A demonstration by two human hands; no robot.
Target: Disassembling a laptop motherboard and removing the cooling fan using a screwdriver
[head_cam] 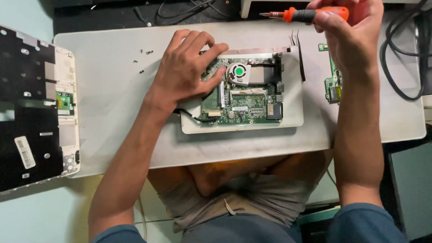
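A small laptop base [252, 125] in a white shell lies open on the white table [112, 94], its green motherboard [252, 101] and round cooling fan [237, 72] bare. My left hand [186, 67] rests flat on the board's left part, fingers spread and pressing beside the fan, holding nothing. Raised above the base's far right corner, my right hand [348, 27] grips an orange and black screwdriver [299, 15] whose tip points left, clear of the board.
A detached laptop panel [38, 108], black and white, lies at the left edge. A small green circuit board [334, 74] sits to the right. Loose screws [145, 52] lie near the far left. Black cables [396, 58] curl at the right.
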